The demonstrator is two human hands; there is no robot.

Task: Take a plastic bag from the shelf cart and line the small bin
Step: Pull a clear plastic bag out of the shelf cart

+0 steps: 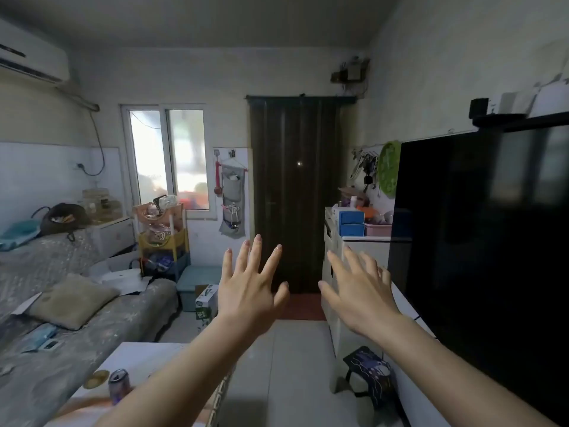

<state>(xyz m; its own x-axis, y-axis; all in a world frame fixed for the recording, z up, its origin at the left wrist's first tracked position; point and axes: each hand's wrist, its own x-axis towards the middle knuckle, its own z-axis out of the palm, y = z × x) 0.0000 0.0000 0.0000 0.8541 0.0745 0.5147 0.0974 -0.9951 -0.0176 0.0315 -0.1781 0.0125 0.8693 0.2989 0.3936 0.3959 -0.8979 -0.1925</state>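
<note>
The cart (pixel 163 238) stood across the room under the window, between the bed (pixel 61 303) and the dark door (pixel 295 192), its three tiers coloured pink, yellow and blue. A pale crumpled thing sat on its top tier and may have been a bag, though it was too blurred to tell. No small bin could be picked out with any certainty.

A plastic bag would likely be feather-light, limp and a little slippery, clinging to its neighbours; a pinch of thumb and forefinger on a loose edge or the mouth should lift one free, with the other hand steadying the rest. It would not break, but it might tear on a tier's rim.

The left hand (pixel 249 291) was raised in mid-air with fingers spread wide, holding nothing and touching nothing. The right hand (pixel 360 291) was likewise splayed and empty, near the white bench (pixel 366 241) on that side but apart from it. Both were well short of the cart.
</note>
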